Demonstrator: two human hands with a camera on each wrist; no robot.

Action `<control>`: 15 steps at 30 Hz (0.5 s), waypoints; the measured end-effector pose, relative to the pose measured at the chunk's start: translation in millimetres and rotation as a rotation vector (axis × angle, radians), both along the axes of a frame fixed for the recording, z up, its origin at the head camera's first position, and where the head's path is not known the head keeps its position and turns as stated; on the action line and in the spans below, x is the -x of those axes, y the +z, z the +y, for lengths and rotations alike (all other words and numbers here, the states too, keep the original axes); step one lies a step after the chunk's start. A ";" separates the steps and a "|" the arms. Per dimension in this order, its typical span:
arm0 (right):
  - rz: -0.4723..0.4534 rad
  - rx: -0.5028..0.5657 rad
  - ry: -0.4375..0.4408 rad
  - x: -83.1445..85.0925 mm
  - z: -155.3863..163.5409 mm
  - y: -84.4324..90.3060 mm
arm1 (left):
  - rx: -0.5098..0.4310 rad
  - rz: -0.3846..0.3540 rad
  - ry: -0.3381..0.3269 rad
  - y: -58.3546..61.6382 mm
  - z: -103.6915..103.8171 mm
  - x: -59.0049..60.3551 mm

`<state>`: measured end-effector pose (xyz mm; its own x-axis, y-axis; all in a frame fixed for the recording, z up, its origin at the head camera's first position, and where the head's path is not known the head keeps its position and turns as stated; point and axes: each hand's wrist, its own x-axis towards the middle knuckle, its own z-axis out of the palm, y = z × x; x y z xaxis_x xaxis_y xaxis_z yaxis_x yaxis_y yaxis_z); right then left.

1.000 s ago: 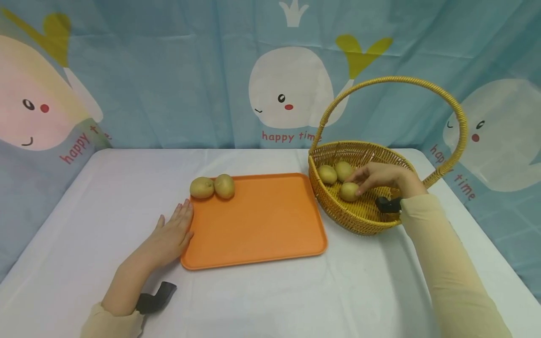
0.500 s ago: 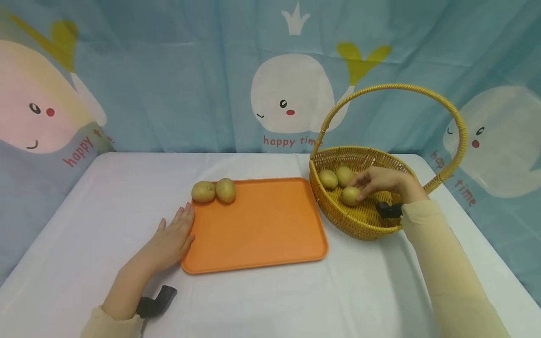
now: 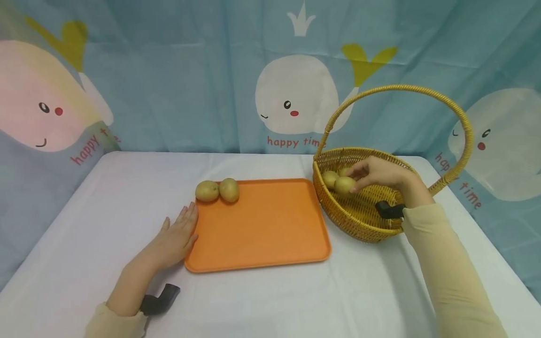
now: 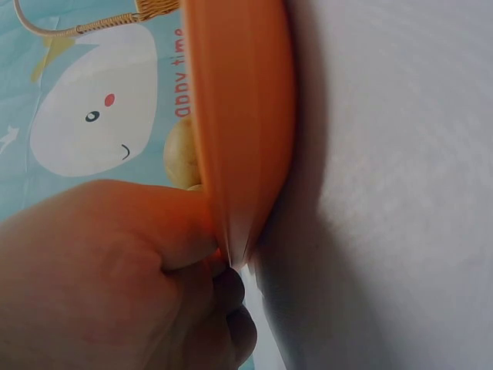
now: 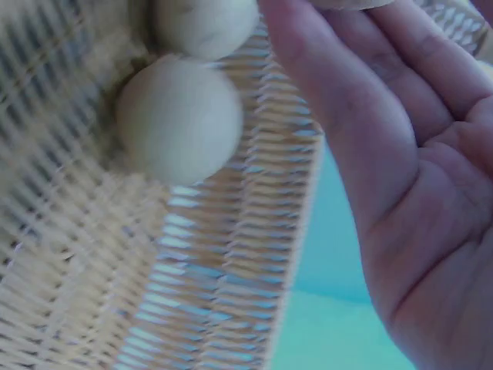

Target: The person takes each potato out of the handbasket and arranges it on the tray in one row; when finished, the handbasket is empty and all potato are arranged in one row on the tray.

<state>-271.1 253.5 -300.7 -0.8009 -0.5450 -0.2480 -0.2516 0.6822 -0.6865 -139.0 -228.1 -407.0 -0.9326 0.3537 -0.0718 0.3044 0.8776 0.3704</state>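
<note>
A small, round, yellow-brown kiwi-like fruit (image 3: 344,186) sits pinched in the fingertips of the right hand (image 3: 382,174), lifted above the floor of the woven yellow wicker basket with a tall hoop handle (image 3: 359,220), over its 9 o'clock side near the rim. The fingers curl round the fruit from above, thumb beneath, so the grip is closed on it; in the right wrist view the palm (image 5: 431,231) fills the right side, and the held fruit itself lies at the very top edge, barely in frame. Two more fruits of the same kind stay inside the basket: one (image 3: 329,179) just beside the held fruit at its 10 o'clock, another (image 3: 344,171) partly hidden behind the fingers; the wrist view shows them as pale rounds (image 5: 181,119) against the weave. The left hand (image 3: 177,237) lies flat on the white tablecloth (image 3: 105,197), fingers straight and together, their tips pressed against the 9 o'clock edge of the flat orange plastic tray (image 3: 262,225); it grips nothing. The left wrist view shows the thumb (image 4: 166,223) touching the tray's rim. Two fruits (image 3: 218,190) rest touching each other at the tray's 11 o'clock corner. The basket stands just beside the tray at its 3 o'clock.
</note>
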 end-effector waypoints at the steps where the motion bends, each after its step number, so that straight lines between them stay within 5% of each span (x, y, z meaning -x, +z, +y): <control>1: 0.016 0.006 -0.002 -2.1 -2.0 2.9 | 0.000 -0.001 0.000 0.2 0.3 -0.2; 8: 0.089 0.015 -0.031 -16.7 -17.8 18.3 | -0.002 0.012 0.007 1.8 -0.2 -4.1; 15: 0.086 0.151 -0.104 -35.9 -39.4 28.9 | -0.008 0.024 -0.002 -1.2 -1.1 -2.8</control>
